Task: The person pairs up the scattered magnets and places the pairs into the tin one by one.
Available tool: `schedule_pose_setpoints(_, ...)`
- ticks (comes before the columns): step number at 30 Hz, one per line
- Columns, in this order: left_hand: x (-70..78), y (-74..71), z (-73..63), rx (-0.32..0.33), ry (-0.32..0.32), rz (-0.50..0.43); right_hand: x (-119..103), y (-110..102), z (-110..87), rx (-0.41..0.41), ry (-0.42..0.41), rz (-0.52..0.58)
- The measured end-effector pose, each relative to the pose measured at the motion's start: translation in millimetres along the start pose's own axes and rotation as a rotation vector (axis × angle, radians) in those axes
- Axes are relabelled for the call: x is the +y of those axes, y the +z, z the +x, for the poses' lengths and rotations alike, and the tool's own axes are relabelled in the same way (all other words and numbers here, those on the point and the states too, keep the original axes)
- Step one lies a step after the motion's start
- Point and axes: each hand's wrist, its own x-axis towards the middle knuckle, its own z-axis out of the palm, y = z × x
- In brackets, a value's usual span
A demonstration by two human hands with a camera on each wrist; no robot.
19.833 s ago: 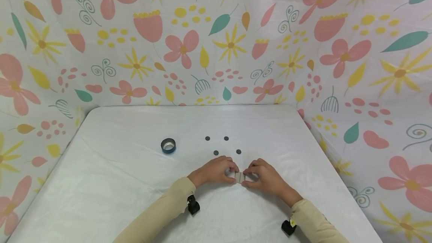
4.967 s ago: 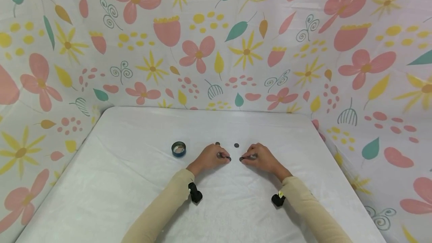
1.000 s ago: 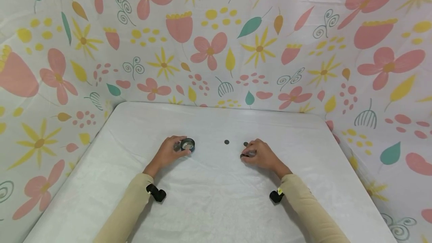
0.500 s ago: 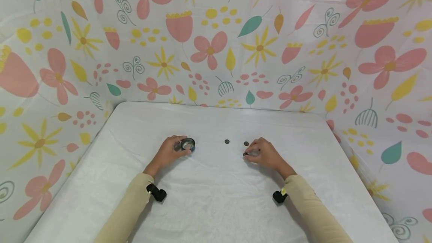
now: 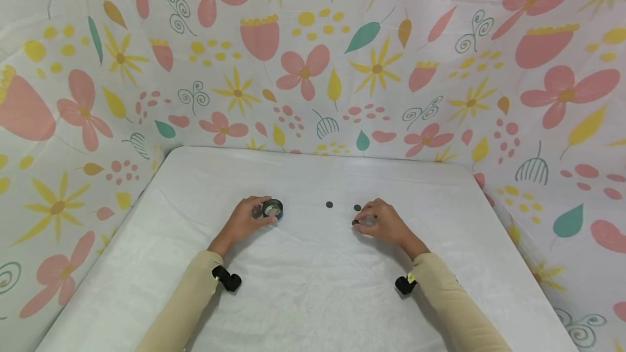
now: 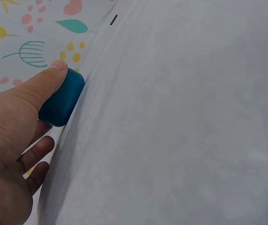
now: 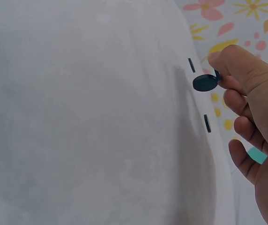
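Observation:
My left hand [image 5: 243, 219] grips a small round blue tin [image 5: 279, 217], thumb on its near side and fingers at its far side. Its inside is shiny metal, with something pale lying in it. The left wrist view shows the tin's smooth teal-blue wall [image 6: 66, 103]. My right hand [image 5: 383, 225] pinches small dark discs between thumb and index finger. In the right wrist view, one disc [image 7: 205, 83] juts out from the fingertips, touching a second dark disc [image 7: 217, 75] seen partly behind the thumb. Other fingers of that hand are loosely curled.
Two more dark discs lie flat on the white-covered table [image 5: 303, 287]: one disc [image 5: 330, 205] between the hands, another disc [image 5: 357, 207] just beyond my right fingertips. A flower-print cloth [image 5: 303, 69] rises behind the table's far edge and along its sides.
Earlier, both hands held pale rectangular pieces, then each was at a dark disc; four discs lay out at first. My left hand now holds the tin. My right hand has shifted slightly right.

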Motion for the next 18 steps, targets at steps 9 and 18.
schedule_pose_setpoints(9,-1.2,-2.0,-0.5,-0.006,-0.015,-0.02,-4.4,-0.2,9.9,0.025,-0.049,0.007)
schedule_pose_setpoints(18,1.2,-1.9,-0.2,-0.013,-0.029,-0.045,-16.5,1.9,31.8,0.007,-0.116,0.065)
